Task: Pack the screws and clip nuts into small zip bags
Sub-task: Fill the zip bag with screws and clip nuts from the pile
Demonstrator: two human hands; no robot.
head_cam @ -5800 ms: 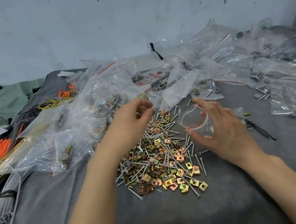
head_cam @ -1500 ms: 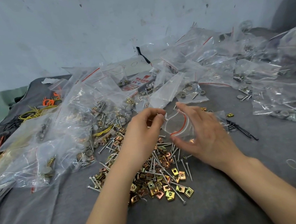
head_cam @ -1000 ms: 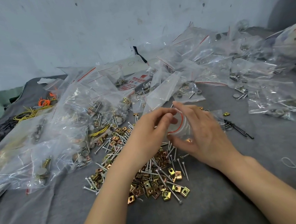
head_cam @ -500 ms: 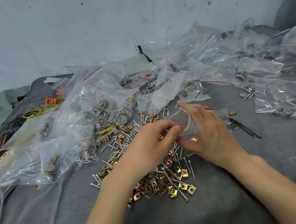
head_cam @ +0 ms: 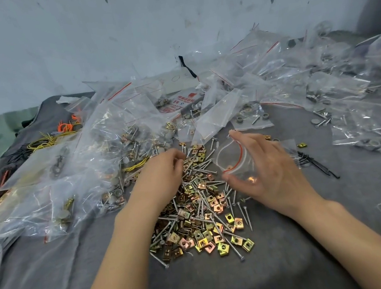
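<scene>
The grip of your right hand (head_cam: 266,174) pinches a small clear zip bag (head_cam: 232,157) with a red seal line: the thumb sits under the bag's lower edge and the forefinger at its top, so the mouth gapes toward the left of the frame. A coppery glint shows through the plastic near your palm; it is too blurred to say what it is. Your left hand (head_cam: 162,178) lies palm down just left of the bag, its fingers curled onto the top of the loose pile (head_cam: 200,204); whether that grip is pinching a piece cannot be told, because the fingertips are buried among the parts. The pile sits at the centre of the frame, between and below your hands, with long silver screws (head_cam: 233,248) mixed with brass-coloured square clip nuts (head_cam: 248,244), on the grey-covered tabletop (head_cam: 292,270). One stray clip nut (head_cam: 301,145) lies right of the bag, near some black ties (head_cam: 316,164). Filled clear bags (head_cam: 74,170) heap up at the left and across the upper right, and orange and yellow wires (head_cam: 65,128) lie at the upper left.
</scene>
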